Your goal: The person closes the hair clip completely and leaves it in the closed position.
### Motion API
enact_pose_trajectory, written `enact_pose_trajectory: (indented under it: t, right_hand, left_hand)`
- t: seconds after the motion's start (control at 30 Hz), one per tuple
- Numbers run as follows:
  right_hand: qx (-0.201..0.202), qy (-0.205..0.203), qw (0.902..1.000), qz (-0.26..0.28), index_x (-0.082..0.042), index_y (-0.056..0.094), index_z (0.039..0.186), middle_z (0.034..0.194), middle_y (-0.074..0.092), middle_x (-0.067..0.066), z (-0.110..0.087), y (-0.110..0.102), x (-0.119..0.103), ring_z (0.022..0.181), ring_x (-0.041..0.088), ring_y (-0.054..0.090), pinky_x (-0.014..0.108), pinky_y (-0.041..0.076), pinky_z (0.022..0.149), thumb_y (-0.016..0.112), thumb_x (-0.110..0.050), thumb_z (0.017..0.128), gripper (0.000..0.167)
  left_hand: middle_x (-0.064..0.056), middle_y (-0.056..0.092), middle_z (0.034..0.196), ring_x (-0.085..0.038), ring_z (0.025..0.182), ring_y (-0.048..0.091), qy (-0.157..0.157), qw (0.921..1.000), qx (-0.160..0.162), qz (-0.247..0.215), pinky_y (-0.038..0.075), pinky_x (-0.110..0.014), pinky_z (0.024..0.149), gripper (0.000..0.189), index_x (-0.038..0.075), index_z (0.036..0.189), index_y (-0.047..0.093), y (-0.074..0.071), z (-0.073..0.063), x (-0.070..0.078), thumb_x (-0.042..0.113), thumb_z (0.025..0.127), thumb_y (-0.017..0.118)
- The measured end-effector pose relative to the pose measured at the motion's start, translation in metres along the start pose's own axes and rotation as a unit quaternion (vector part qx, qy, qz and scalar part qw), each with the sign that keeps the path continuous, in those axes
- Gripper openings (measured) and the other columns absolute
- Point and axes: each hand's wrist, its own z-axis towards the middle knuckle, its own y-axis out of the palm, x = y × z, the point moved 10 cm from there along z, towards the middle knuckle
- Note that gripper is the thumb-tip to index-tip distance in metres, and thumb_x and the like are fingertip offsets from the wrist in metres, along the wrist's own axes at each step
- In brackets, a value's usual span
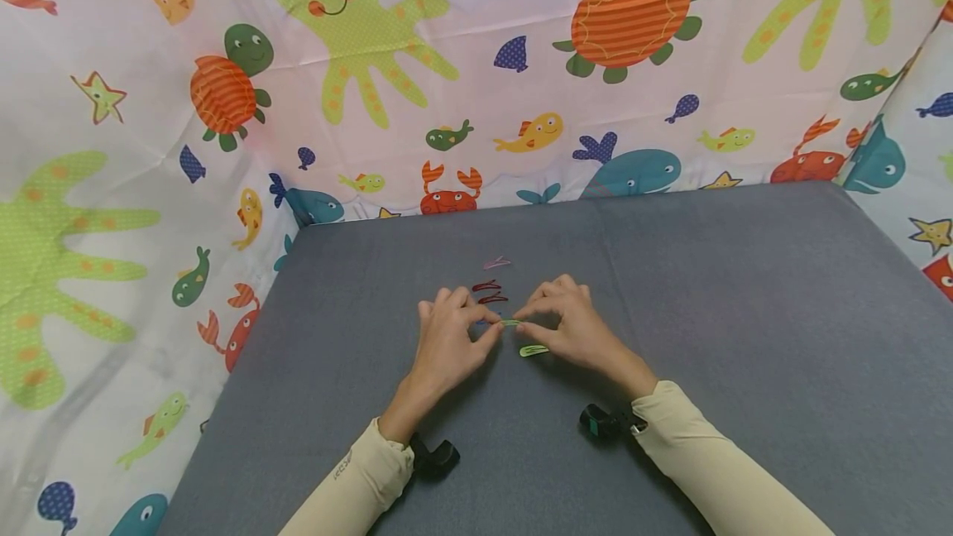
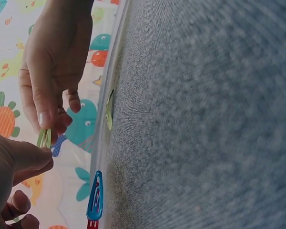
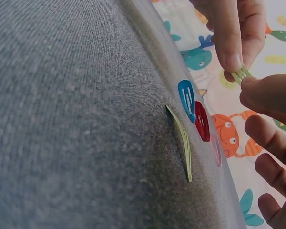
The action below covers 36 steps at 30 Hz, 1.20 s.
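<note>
Between the two hands, a green snap hair clip (image 1: 510,323) is held up above the table. My left hand (image 1: 452,337) pinches one end of it between thumb and forefinger. At the other end, my right hand (image 1: 569,323) pinches it the same way. Just below the right fingers, a second green hair clip (image 1: 533,351) lies on the cloth. A blue hair clip (image 3: 186,98) shows in the right wrist view, lying beyond that one; in the head view the left fingers mostly cover it.
Farther back lie dark red hair clips (image 1: 491,299) and a pink hair clip (image 1: 497,262), in a rough column. A grey cloth (image 1: 744,313) covers the table. Behind and beside it hangs a curtain (image 1: 447,64) printed with sea animals.
</note>
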Motion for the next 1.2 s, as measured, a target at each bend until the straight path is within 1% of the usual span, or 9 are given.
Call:
enact_pose_trajectory:
  t: [0.17, 0.33, 0.6, 1.03, 1.2]
  right_hand:
    - [0.002, 0.003, 0.9998, 0.022, -0.019, 0.083, 0.095, 0.091, 0.070, -0.002, 0.000, -0.004, -0.002, 0.088, 0.012, 0.046, 0.040, 0.025, 0.083, 0.084, -0.014, 0.083, 0.013]
    - [-0.002, 0.004, 0.9996, 0.027, -0.018, 0.083, 0.095, 0.089, 0.069, -0.004, 0.000, -0.005, -0.002, 0.088, 0.012, 0.046, 0.039, 0.026, 0.083, 0.083, -0.014, 0.084, 0.012]
    - [-0.008, 0.008, 0.9995, 0.030, -0.015, 0.083, 0.096, 0.088, 0.068, -0.005, -0.001, -0.005, -0.001, 0.089, 0.013, 0.047, 0.040, 0.026, 0.084, 0.082, -0.015, 0.085, 0.011]
    - [-0.015, -0.002, 0.9995, 0.028, -0.016, 0.084, 0.095, 0.085, 0.067, -0.007, -0.001, -0.002, -0.002, 0.085, 0.017, 0.048, 0.039, 0.026, 0.082, 0.082, -0.015, 0.085, 0.011]
    - [-0.020, -0.006, 0.9993, 0.032, -0.015, 0.084, 0.094, 0.084, 0.066, -0.008, -0.001, 0.000, -0.002, 0.083, 0.019, 0.047, 0.039, 0.025, 0.081, 0.082, -0.013, 0.085, 0.010]
  left_hand:
    - [-0.003, 0.060, 0.083, -0.013, 0.074, 0.038, 0.006, 0.9998, 0.009, -0.015, 0.020, -0.038, 0.073, 0.013, 0.024, 0.100, 0.082, -0.001, 0.000, 0.002, 0.028, 0.087, 0.082]
    - [-0.002, 0.059, 0.082, -0.013, 0.073, 0.038, 0.016, 0.9994, 0.020, -0.023, 0.020, -0.038, 0.073, 0.011, 0.025, 0.097, 0.082, -0.003, 0.000, 0.005, 0.027, 0.086, 0.082]
    - [-0.001, 0.059, 0.082, -0.013, 0.073, 0.039, 0.024, 0.9993, 0.023, -0.020, 0.021, -0.036, 0.073, 0.009, 0.025, 0.095, 0.082, -0.003, 0.000, 0.008, 0.025, 0.086, 0.082]
    - [-0.001, 0.052, 0.079, -0.012, 0.072, 0.034, 0.032, 0.9993, 0.001, -0.020, 0.020, -0.036, 0.073, 0.008, 0.024, 0.094, 0.079, 0.002, -0.001, 0.008, 0.021, 0.087, 0.081]
    - [-0.002, 0.053, 0.079, -0.012, 0.072, 0.033, 0.039, 0.9989, -0.005, -0.024, 0.020, -0.037, 0.073, 0.009, 0.022, 0.095, 0.079, 0.002, -0.002, 0.010, 0.018, 0.087, 0.081]
